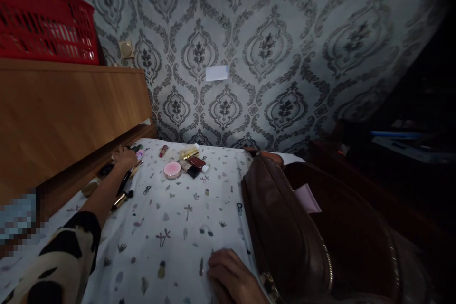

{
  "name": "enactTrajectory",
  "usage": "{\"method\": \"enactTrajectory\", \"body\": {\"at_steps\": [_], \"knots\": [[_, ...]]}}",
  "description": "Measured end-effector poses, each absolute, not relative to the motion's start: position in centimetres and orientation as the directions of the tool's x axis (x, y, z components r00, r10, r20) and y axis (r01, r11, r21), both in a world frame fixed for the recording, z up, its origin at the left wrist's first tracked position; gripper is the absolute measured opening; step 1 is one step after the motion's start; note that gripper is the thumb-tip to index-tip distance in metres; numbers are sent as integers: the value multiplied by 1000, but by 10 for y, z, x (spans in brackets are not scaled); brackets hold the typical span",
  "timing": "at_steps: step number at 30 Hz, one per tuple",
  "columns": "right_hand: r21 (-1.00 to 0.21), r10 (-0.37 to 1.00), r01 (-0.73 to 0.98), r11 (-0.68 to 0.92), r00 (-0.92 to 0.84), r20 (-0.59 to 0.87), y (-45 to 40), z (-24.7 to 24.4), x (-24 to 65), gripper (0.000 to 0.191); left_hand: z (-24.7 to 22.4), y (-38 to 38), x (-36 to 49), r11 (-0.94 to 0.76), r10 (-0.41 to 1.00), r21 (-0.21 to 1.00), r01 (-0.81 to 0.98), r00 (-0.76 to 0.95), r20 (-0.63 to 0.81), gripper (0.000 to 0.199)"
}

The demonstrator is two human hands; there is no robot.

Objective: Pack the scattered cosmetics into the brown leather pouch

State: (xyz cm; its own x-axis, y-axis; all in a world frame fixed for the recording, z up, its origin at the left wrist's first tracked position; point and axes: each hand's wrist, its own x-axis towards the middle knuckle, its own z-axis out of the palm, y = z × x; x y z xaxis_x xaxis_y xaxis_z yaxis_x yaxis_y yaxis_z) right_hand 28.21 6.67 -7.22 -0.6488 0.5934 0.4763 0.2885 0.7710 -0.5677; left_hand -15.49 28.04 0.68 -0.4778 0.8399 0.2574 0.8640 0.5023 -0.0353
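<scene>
My left hand (pixel 124 157) reaches to the far left of the patterned white cloth (pixel 178 218), among small cosmetics beside the wooden furniture; its fingers are too small and dim to read. Near it lie a pink item (pixel 140 154), brushes (pixel 137 168) and a black and gold tube (pixel 121 200). My right hand (pixel 233 275) rests on the cloth at the bottom centre, fingers curled, what is under them hidden. Just right of it stands an open brown bag (pixel 285 228) with a pink item (pixel 308 198) inside. A round pink compact (pixel 172 170) lies near several tubes (pixel 189 153).
A red plastic basket (pixel 46 19) sits on the wooden cabinet (pixel 71 114) at the left. Patterned wallpaper with a white switch or label (pixel 216 73) rises behind the cloth. Dark furniture with blue objects (pixel 395 135) stands at the right.
</scene>
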Motion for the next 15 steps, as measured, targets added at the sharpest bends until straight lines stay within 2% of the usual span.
{"method": "enactTrajectory", "body": {"at_steps": [5, 7, 12, 15], "knots": [[-576, 601, 292, 763, -648, 468, 66, -68, 282, 32, 8, 284, -152, 508, 846, -30, 861, -492, 205, 70], [-571, 593, 283, 770, -648, 478, 66, -68, 282, 31, 11, 286, -153, 542, 830, -13, 840, -532, 169, 72], [-577, 592, 279, 767, -653, 471, 66, -66, 282, 29, 24, 282, -156, 612, 787, 18, 791, -611, 87, 47], [-593, 618, 299, 747, -639, 457, 63, -64, 281, 24, 34, 267, -147, 608, 784, 22, 794, -604, 139, 45]]}}
